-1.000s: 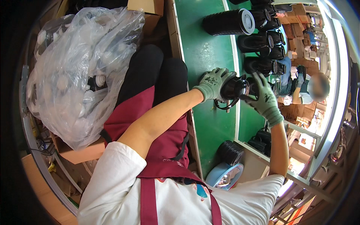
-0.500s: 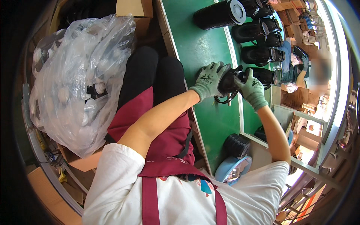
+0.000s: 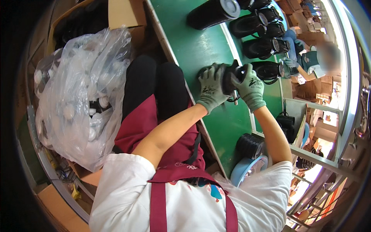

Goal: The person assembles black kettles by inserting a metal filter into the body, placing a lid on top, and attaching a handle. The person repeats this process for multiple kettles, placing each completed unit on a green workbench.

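Observation:
Over the green worktop (image 3: pixel 193 42), both of my gloved hands are on a black jug (image 3: pixel 228 80). My left hand (image 3: pixel 211 85) is wrapped round the jug's body from the left. On the other side, my right hand (image 3: pixel 250 87) grips its upper end, with thumb and fingers curled round it. Part of a dark loop, like a handle, shows below the jug between my hands. The gloves hide most of the jug. Just beyond my right hand stands another black jug (image 3: pixel 264 70), in a row with several similar ones.
A large black cylinder (image 3: pixel 206 16) with a grey end is at the far side. Ribbed black round parts (image 3: pixel 249 146) sit beside a light blue basin (image 3: pixel 239 172). A clear bag of white-topped parts (image 3: pixel 73 104) fills the left. Across the worktop is a co-worker (image 3: pixel 309 63).
The whole view has shifted slightly. My hands still hold the jug; it has turned a little, and its loop shows less. The co-worker's arm has moved.

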Tool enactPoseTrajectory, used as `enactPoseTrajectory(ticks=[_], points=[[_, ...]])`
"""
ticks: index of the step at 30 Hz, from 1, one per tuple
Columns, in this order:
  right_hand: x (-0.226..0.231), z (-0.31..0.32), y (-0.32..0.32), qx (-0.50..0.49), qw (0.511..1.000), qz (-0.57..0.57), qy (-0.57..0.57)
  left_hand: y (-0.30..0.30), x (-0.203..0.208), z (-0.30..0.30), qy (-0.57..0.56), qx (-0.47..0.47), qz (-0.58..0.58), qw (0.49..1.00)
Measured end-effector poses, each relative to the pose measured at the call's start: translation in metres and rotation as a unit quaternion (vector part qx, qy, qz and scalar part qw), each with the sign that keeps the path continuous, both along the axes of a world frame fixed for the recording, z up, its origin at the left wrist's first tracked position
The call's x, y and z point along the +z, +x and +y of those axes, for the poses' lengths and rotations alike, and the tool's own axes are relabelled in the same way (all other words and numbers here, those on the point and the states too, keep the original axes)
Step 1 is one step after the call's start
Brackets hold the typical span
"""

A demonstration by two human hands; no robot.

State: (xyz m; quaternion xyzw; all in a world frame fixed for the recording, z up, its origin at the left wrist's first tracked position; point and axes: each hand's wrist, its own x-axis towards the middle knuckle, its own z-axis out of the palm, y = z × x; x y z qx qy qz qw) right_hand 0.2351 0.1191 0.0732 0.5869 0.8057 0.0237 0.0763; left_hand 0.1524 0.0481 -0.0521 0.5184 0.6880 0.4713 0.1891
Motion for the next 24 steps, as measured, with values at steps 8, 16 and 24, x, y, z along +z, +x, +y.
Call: enactPoseTrajectory(ticks=[8, 16, 24], points=[[0.006, 0.019, 0.041, 0.268, 0.959, -0.089, 0.001, -0.032, -0.007, -0.001, 0.003, -0.123, 0.074, 0.99], [0.007, 0.006, -0.009, 0.067, 0.991, 0.112, -0.012, -0.009, -0.007, 0.008, 0.026, 0.018, -0.044, 0.999], [-0.013, -0.013, 0.089, -0.023, 0.927, 0.373, 0.022, -0.078, 0.172, -0.058, 0.209, -0.269, 0.018, 0.94]])
